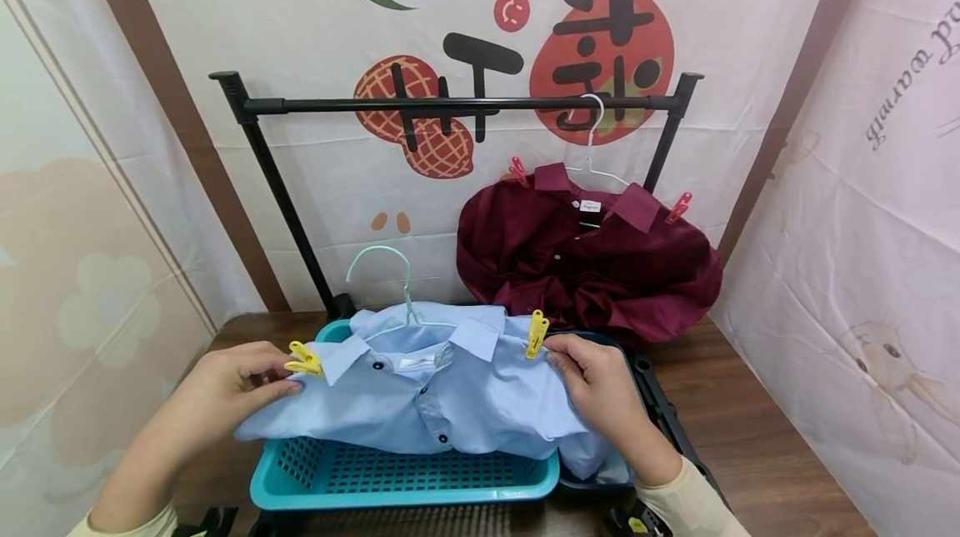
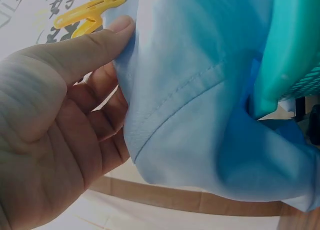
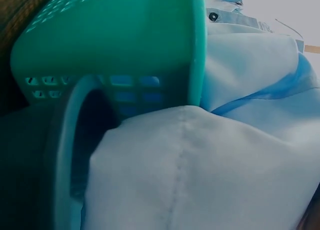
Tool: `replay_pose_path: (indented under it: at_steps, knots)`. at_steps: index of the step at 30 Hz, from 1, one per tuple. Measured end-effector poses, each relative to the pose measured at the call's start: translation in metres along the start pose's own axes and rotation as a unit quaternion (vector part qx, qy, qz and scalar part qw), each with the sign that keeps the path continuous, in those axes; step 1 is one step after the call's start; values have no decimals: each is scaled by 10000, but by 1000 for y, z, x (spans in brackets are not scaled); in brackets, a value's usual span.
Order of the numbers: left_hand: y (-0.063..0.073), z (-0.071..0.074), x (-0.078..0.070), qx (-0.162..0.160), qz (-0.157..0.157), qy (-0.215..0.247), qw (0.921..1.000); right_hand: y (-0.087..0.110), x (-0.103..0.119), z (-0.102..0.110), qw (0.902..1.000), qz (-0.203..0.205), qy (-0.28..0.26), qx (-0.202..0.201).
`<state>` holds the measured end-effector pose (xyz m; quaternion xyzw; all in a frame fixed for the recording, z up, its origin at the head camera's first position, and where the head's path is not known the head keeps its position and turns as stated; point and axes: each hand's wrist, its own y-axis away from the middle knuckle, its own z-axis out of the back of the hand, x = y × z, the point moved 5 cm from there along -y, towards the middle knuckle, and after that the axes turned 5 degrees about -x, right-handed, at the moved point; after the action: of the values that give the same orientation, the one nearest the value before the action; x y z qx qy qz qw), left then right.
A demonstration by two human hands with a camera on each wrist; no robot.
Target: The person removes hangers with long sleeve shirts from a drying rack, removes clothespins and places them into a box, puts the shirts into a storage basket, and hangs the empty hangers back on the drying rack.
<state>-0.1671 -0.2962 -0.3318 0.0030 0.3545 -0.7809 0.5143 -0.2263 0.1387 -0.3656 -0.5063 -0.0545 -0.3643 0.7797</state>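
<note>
A light blue shirt (image 1: 487, 404) is on a pale green wire hanger (image 1: 408, 277), its collar upward and dark buttons down the front. Yellow clothespins (image 1: 537, 334) grip both shoulders. My left hand (image 1: 217, 395) pinches the left shoulder beside its clothespin (image 2: 90, 12), thumb in front and fingers behind the cloth. At the other shoulder, my right hand (image 1: 600, 383) holds the fabric just below the second clothespin. The shirt overlaps a turquoise basket (image 1: 405, 497), and one sleeve (image 3: 175, 175) hangs by the basket's side in the right wrist view.
A black clothes rack (image 1: 322, 106) stands at the back. From its right side hangs a maroon shirt (image 1: 517, 245) on a white hanger (image 1: 592, 132), with red clothespins (image 1: 678, 208) at its shoulders. A dark basket (image 3: 62, 160) sits right of the turquoise one on the wooden table (image 1: 780, 445).
</note>
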Motion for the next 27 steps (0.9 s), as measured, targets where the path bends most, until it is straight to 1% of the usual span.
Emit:
replay_pose_path:
  at_steps: [4, 10, 16, 20, 22, 25, 27]
  knots:
    - [0, 1, -1, -59, -94, -31, 9999, -1, 1, 0, 10000, 87, 8, -23]
    - [0, 1, -1, -47, -279, -60, 9996, -1, 4, 0, 9998, 172, -12, -60]
    - [-1, 0, -2, -71, -558, -51, 9984, -1, 5, -1, 9997, 219, -45, -13]
    - [-1, 1, -2, -264, -788, -381, 9958, -1, 4, -3, 9997, 175, -86, 155]
    - [-1, 2, -2, -397, -842, -604, 9938, -1, 5, -3, 9995, 136, -129, 247]
    - [-2, 3, -1, -531, -840, -880, 9912, -2, 5, -3, 9988, 16, -267, 416]
    - [-1, 3, -1, -584, -827, -995, 9899, -2, 5, -3, 9976, -165, -396, 539]
